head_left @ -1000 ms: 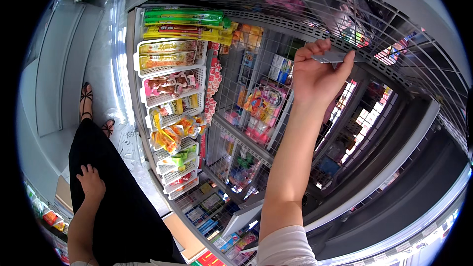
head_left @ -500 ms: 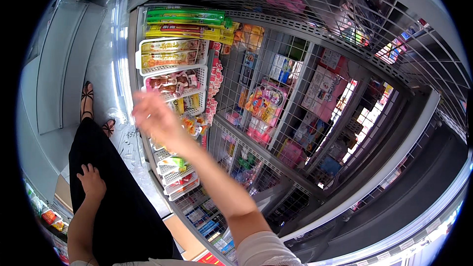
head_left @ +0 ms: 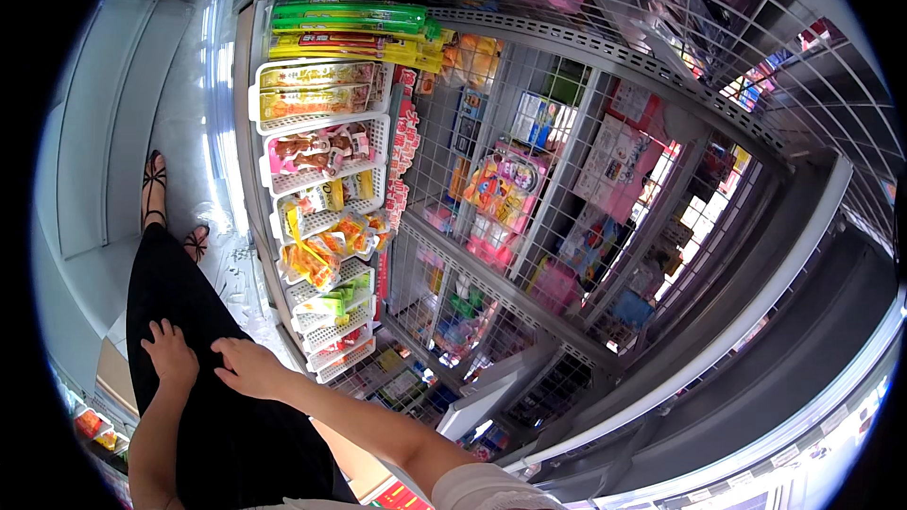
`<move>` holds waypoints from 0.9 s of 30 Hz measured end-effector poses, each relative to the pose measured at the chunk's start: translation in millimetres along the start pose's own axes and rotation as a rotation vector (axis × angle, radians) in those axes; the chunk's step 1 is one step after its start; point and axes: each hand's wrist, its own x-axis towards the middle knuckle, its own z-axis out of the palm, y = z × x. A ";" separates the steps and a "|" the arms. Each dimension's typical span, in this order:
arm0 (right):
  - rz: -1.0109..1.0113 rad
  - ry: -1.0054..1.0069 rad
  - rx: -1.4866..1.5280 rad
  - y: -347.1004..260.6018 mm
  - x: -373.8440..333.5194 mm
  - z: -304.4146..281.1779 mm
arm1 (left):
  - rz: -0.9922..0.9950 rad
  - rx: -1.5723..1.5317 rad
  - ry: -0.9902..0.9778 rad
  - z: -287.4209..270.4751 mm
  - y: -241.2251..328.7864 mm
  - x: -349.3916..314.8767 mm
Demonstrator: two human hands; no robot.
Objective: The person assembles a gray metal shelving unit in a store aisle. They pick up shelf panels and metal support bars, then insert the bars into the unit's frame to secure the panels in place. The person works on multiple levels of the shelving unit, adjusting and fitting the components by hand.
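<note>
My left hand (head_left: 170, 356) lies over my black trousers (head_left: 203, 321), fingers spread and holding nothing. Just right of it, my right hand (head_left: 248, 366) is over the same dark cloth, empty, thumb apart and fingers loosely bent. Beyond the right hand stands a shelf row of white plastic baskets. Nearest are a basket of red packets (head_left: 342, 344) and one of green packets (head_left: 333, 302). Orange snack packets (head_left: 319, 257) bulge over their basket's front edge. Farther back are pink-and-brown packets (head_left: 319, 149) and long yellow packets (head_left: 316, 101).
Green and yellow long packs (head_left: 354, 28) lie at the row's far end. A wire mesh panel (head_left: 491, 198) stands right of the baskets, goods showing behind it. A grey shelf unit (head_left: 94, 132) lines the left side, across the shiny floor (head_left: 189, 113).
My right hand has drawn back from over the baskets, down and left to beside my left hand. The orange packets it partly covered now show. The view has shifted slightly.
</note>
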 end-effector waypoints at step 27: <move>0.368 -0.557 0.255 94.7 -38.6 130.7 | 0.067 0.068 0.041 -7.6 -9.0 -11.1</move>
